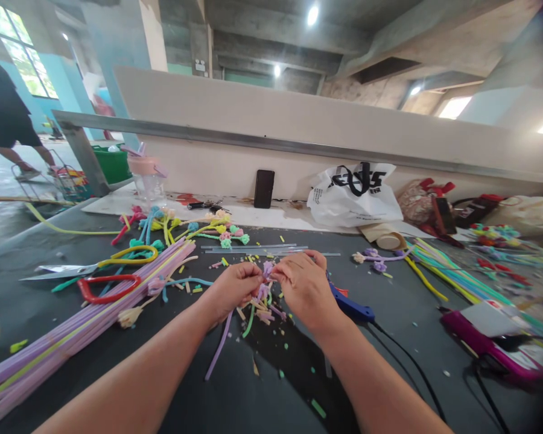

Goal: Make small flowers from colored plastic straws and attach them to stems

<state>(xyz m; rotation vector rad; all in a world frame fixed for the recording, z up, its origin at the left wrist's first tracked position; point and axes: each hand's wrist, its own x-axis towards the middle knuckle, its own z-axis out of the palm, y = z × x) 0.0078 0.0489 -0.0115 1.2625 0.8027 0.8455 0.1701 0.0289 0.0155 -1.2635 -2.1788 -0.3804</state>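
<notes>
Item: purple pipe-cleaner flower (267, 269), light, soft, bendable, pinched between my left hand (233, 290) and right hand (304, 287), fingers closed on its head; stem trails below; best held near the head.

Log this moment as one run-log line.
left hand: pinching purple flower piece | right hand: pinching same piece | purple stem: hanging below left hand | blue glue gun: lying on table beside right hand
</notes>
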